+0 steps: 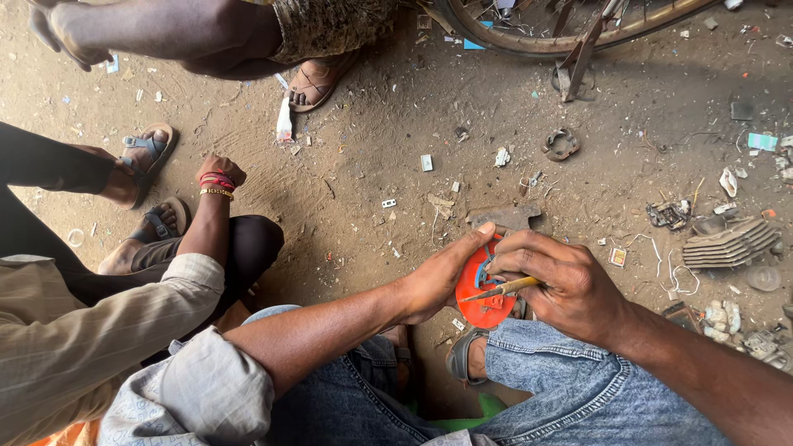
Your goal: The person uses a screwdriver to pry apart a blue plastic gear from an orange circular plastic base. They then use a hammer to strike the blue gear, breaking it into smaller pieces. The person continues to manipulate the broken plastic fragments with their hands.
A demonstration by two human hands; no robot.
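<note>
My left hand (442,272) grips a round orange-red plastic part (481,304) from its left side, thumb stretched over the top edge. My right hand (566,281) is closed around a thin yellow-handled tool (505,288) whose tip rests on the part's face near a blue piece. Both hands hover above my right knee in blue jeans (570,396). My sandalled foot (467,359) shows just below the part.
A person crouches at the left, a fist with red and gold bangles (217,183) resting on a knee. Another person's legs and sandal (314,83) stand at the top. A wheel rim (578,37), a finned metal part (731,242) and scattered scrap lie on the dirt ground.
</note>
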